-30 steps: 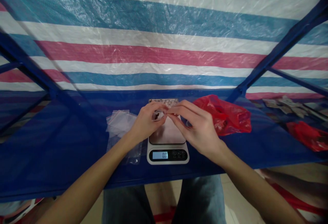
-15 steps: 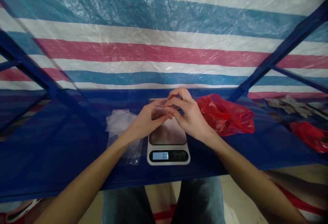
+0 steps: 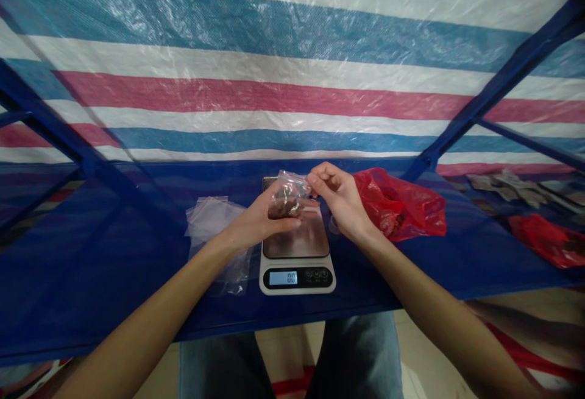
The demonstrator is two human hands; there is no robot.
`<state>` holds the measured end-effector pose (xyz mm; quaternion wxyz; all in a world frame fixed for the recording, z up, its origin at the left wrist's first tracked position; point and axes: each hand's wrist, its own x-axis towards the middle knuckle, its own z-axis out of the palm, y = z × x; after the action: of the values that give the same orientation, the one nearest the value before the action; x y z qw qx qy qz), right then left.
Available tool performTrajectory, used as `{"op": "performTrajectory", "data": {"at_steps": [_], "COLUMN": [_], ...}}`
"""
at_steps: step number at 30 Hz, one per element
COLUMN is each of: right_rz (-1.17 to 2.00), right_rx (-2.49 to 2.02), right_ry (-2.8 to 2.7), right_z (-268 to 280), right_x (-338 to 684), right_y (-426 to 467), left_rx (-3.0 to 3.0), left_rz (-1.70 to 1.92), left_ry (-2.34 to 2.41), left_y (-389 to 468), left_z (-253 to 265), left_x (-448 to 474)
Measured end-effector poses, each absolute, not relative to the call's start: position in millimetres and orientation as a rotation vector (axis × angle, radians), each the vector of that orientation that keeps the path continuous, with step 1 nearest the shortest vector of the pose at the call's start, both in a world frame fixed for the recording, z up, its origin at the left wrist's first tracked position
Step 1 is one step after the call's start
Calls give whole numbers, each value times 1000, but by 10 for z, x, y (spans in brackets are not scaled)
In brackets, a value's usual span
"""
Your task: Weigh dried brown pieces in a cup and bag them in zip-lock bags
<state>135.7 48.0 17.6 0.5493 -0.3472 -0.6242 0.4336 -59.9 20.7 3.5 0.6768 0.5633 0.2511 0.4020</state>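
Above the kitchen scale (image 3: 298,245), a small clear zip bag (image 3: 292,187) with something brownish inside sits in my left hand (image 3: 253,223). The left thumb lies along its near side and the fingers are behind it. My right hand (image 3: 342,199) has thumb and forefinger pinched at the bag's upper right corner. Under both hands the scale's metal plate is partly covered, and its lit display reads 0.0. Left of the scale lies a loose pile of clear zip bags (image 3: 211,221). A crumpled red plastic bag (image 3: 404,205) rests just beyond my right hand.
The blue tabletop (image 3: 114,253) ends at a front edge above my knees. Blue metal bars (image 3: 498,88) slant up at both sides, with striped plastic sheeting (image 3: 283,94) behind. Another red bag (image 3: 548,240) and several small packets (image 3: 516,187) lie at the far right.
My hands have drawn slightly apart, and the right fingers have shifted to the zip bag's upper right corner. More of the bag and its top strip now shows. The scale still reads 0.0.
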Motion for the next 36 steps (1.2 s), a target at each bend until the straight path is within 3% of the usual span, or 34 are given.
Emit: {"op": "performTrajectory", "data": {"at_steps": [6, 11, 16, 27, 36], "right_rz": [947, 937, 1124, 1265, 1360], "right_rx": [-830, -786, -795, -740, -700], "right_ry": [-1393, -1423, -1476, -1342, -1383], "right_z": [142, 124, 141, 39, 5], "right_x": [1361, 1313, 1238, 1204, 1125], "right_y": [485, 437, 349, 315, 252], "left_rx": [1308, 1343, 1343, 1264, 1397], "left_rz": [893, 1228, 1409, 1526, 1396], "left_ry": [626, 835, 949, 857, 926], "left_y": [171, 204, 212, 180, 127], "left_z": [42, 11, 2, -14, -11], "left_x": [-540, -552, -584, -492, -482]}}
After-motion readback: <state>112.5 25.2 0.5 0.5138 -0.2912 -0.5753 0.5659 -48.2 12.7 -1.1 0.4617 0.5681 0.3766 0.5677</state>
